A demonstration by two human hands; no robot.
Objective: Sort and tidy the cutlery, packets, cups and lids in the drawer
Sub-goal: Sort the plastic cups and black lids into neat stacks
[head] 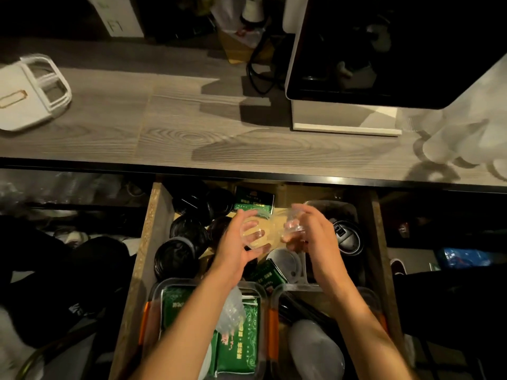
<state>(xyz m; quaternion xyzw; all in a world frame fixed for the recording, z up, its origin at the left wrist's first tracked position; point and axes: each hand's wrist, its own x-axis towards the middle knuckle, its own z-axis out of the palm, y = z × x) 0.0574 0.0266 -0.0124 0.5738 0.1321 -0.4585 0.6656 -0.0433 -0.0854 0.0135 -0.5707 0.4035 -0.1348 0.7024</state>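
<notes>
1. Open drawer [157, 215] below the countertop [170, 127], crowded throughout.
2. Near end of the drawer: two clear bins, left bin [153, 297] with green packets [238, 346], right bin [277, 292] with dark cutlery.
3. Left side of the drawer: black lids [175, 256] in loose stacks.
4. Above the drawer's middle: left hand [241, 242], fingers curled around a clear cup [253, 233]; right hand [307, 231] gripping a second clear cup [293, 229].
5. Cups just beside each other, mouths seemingly facing; likely nesting next, each hand equally near.
</notes>
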